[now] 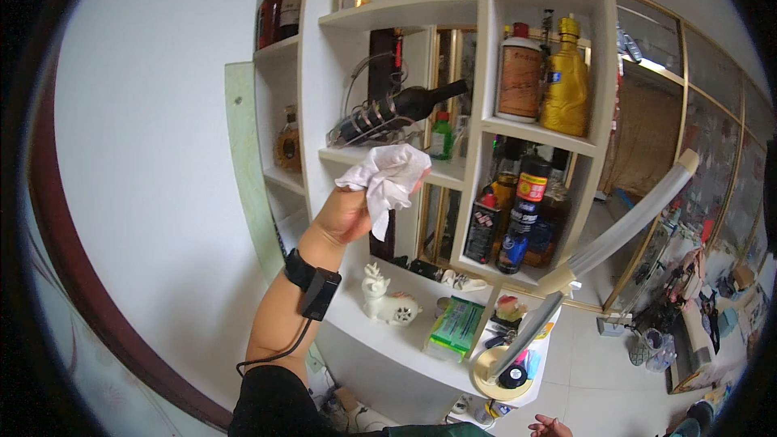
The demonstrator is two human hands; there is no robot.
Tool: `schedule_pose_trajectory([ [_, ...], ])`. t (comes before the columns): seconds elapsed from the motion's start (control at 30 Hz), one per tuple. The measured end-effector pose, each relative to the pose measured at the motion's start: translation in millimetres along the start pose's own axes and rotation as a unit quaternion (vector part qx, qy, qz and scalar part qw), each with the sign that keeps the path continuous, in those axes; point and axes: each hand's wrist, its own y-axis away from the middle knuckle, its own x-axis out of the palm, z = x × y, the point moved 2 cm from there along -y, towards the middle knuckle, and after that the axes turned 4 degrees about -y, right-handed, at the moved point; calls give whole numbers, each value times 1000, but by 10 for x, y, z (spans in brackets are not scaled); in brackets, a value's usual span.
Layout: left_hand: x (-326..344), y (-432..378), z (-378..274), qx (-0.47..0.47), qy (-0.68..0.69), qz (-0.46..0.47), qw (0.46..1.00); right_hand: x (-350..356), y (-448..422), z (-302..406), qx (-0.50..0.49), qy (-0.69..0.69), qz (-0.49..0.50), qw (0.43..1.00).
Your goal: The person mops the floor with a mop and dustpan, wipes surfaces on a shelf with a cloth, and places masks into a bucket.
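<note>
My left hand is raised in front of the white shelving, gripping a crumpled white cloth at the edge of the middle shelf. Just behind and above the cloth, a dark wine bottle lies tilted in a coiled metal wire holder. A small green bottle with a red cap stands to the right of it. My right hand shows only in part at the bottom edge, low beside the counter, its fingers apart and nothing seen in them. A black device is strapped to my left wrist.
On the counter below stand a white deer figurine, a green packet and a desk lamp whose arm rises at the right. Cubbies at right hold a gold bottle and a spray can. Glass bottles line the top shelf.
</note>
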Motion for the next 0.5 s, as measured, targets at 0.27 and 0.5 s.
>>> schedule_pose_trajectory([
  [0.27, -381, 350, -18, 6, -32, -68, 997, 157, -123, -56, 36, 22, 18, 999],
  [0.5, -1041, 406, 122, 16, -139, -281, 949, 178, -153, -84, 30, 17, 12, 999],
])
